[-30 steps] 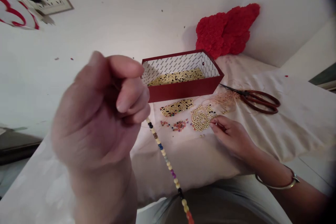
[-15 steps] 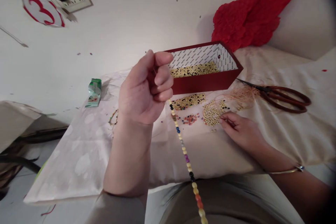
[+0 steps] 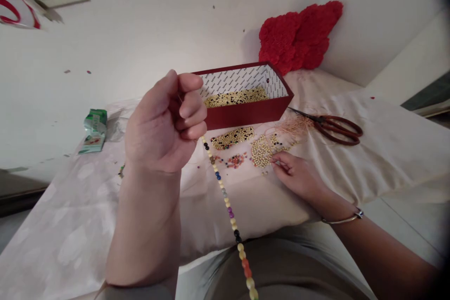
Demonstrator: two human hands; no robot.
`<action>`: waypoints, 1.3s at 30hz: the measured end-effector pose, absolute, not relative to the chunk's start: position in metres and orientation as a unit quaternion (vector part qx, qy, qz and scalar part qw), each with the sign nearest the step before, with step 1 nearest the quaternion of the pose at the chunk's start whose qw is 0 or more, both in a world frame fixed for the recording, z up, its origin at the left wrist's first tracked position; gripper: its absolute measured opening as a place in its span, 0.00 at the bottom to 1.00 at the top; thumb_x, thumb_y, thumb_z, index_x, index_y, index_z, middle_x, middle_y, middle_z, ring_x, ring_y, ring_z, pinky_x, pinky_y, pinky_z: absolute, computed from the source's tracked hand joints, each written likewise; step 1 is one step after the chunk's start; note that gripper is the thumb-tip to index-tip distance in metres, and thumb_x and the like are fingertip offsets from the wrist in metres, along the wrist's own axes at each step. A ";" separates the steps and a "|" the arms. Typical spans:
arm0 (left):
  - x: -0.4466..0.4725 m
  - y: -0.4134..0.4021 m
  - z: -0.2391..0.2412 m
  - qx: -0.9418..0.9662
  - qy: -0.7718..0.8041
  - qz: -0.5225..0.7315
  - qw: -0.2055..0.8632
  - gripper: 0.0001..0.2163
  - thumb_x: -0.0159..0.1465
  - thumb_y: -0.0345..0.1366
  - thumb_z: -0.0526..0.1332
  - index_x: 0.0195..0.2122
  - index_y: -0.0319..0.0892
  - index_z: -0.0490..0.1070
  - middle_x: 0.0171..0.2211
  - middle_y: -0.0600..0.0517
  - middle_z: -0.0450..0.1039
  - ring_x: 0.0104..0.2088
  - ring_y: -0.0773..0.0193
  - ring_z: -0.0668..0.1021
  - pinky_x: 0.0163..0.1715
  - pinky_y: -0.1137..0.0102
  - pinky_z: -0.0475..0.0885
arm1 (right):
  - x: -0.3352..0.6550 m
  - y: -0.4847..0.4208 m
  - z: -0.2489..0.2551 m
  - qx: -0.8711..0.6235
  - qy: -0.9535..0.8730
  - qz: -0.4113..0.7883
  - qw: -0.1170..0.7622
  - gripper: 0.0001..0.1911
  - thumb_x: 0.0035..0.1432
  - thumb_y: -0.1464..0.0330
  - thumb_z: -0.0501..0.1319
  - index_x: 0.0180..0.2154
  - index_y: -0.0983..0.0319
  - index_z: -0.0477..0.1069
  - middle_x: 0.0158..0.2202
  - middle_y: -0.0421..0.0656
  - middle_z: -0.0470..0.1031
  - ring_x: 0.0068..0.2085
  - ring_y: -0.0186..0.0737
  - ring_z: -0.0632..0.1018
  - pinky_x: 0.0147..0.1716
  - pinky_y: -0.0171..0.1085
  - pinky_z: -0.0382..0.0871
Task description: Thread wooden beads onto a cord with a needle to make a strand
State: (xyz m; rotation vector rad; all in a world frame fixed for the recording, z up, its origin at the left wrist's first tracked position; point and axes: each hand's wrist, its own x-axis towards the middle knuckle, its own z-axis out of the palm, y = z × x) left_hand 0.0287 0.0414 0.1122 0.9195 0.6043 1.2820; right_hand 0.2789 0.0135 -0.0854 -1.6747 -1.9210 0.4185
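My left hand [image 3: 165,119] is raised in front of the box, fingers curled closed round a bead string [image 3: 227,201]. The strand hangs from it towards my lap, its beads pale yellow with black, blue, purple and orange ones among them. My right hand [image 3: 290,171] rests at the edge of a loose pile of pale yellow beads [image 3: 262,151], thumb and forefinger pinched together; what lies between the tips is too small to make out. Left of that pile are small orange and mixed beads [image 3: 236,161]. Behind them lies a bundle of yellow and black beads [image 3: 232,138].
A dark red box [image 3: 246,111] holding more beads stands at the back. Scissors [image 3: 337,130] lie right of it beside tangled pinkish thread [image 3: 295,126]. A red fluffy item [image 3: 298,37] leans on the wall. A green packet [image 3: 94,130] sits at the left of the cloth [image 3: 397,150].
The camera view has swung to the right, so everything appears further left. My left hand keeps its hold on the bead string; my right hand stays pinched at the yellow pile.
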 end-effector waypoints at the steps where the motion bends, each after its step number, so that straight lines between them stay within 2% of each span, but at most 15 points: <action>1: 0.029 0.042 0.112 0.407 0.266 0.569 0.663 0.15 0.67 0.42 0.55 0.25 0.44 0.71 0.15 0.56 0.51 0.14 0.72 0.53 0.12 0.72 0.45 | 0.278 0.013 -0.085 -0.620 -0.718 0.159 0.273 0.10 0.57 0.66 0.56 0.38 0.59 0.73 0.25 0.40 0.76 0.24 0.38 0.74 0.25 0.35 0.63; 5: 0.028 0.045 0.110 0.409 0.267 0.572 0.659 0.14 0.67 0.40 0.55 0.25 0.44 0.71 0.16 0.56 0.51 0.15 0.71 0.52 0.12 0.72 0.45 | 0.277 0.012 -0.085 -0.607 -0.726 0.168 0.276 0.08 0.57 0.66 0.56 0.37 0.58 0.73 0.27 0.40 0.77 0.25 0.37 0.75 0.25 0.35 0.64; 13: 0.028 0.046 0.110 0.413 0.272 0.575 0.652 0.13 0.66 0.38 0.57 0.26 0.41 0.72 0.17 0.57 0.51 0.16 0.72 0.53 0.13 0.75 0.48 | 0.279 0.015 -0.085 -0.631 -0.699 0.138 0.309 0.10 0.61 0.63 0.52 0.33 0.59 0.70 0.24 0.40 0.73 0.24 0.39 0.73 0.24 0.36 0.62; 18: 0.027 0.047 0.110 0.407 0.282 0.575 0.651 0.13 0.66 0.39 0.57 0.25 0.41 0.71 0.17 0.57 0.52 0.16 0.72 0.55 0.12 0.75 0.48 | 0.279 0.015 -0.087 -0.626 -0.704 0.138 0.305 0.11 0.62 0.62 0.52 0.35 0.59 0.71 0.23 0.39 0.74 0.22 0.38 0.72 0.22 0.36 0.60; 26: 0.026 0.051 0.108 0.397 0.282 0.577 0.655 0.16 0.68 0.40 0.53 0.25 0.41 0.71 0.16 0.58 0.52 0.15 0.73 0.54 0.12 0.76 0.49 | 0.280 0.015 -0.088 -0.627 -0.712 0.124 0.292 0.10 0.61 0.63 0.53 0.34 0.58 0.71 0.24 0.40 0.75 0.23 0.40 0.74 0.23 0.36 0.60; 32: 0.026 0.054 0.106 0.389 0.270 0.574 0.668 0.21 0.71 0.38 0.46 0.26 0.39 0.72 0.17 0.57 0.53 0.15 0.73 0.55 0.12 0.78 0.51 | 0.279 0.015 -0.085 -0.627 -0.717 0.125 0.277 0.10 0.62 0.63 0.53 0.35 0.58 0.71 0.24 0.40 0.75 0.25 0.40 0.76 0.24 0.36 0.62; 39: 0.027 0.055 0.103 0.375 0.270 0.563 0.686 0.18 0.71 0.38 0.49 0.27 0.39 0.72 0.18 0.57 0.54 0.14 0.75 0.56 0.11 0.78 0.50 | 0.282 0.015 -0.090 -0.613 -0.729 0.136 0.272 0.10 0.62 0.62 0.53 0.36 0.58 0.71 0.25 0.40 0.76 0.26 0.41 0.77 0.25 0.37 0.65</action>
